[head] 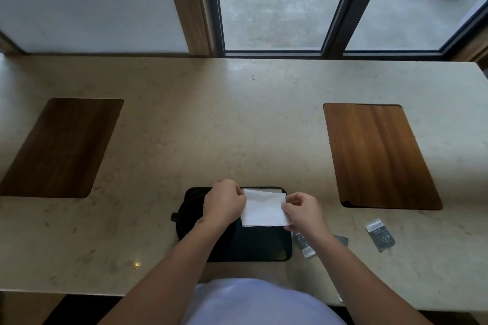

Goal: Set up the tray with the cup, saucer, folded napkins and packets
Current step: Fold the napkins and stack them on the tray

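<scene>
Head view: two bare hands hold one white paper napkin over a black tray at the near edge of a stone counter.

Left hand [224, 202]: forearm reaching in from the near edge, fingers curled, pinching the left edge of the napkin [264, 208]. Right hand [301, 210]: forearm in from the near right, thumb and fingers pinching the napkin's right edge. Napkin: stretched between the hands, above the tray's far half; whether it touches the tray cannot be told. Tray [253, 245]: black, rectangular, just inside the counter's [237, 119] near edge, centred before the person. Packets: one grey packet [380, 235] near the tray's right, lying apart; another packet [305, 244] just beside the tray's right edge, partly hidden under the right wrist. Two wooden insets [377, 155] toward the counter's left and right ends.
</scene>
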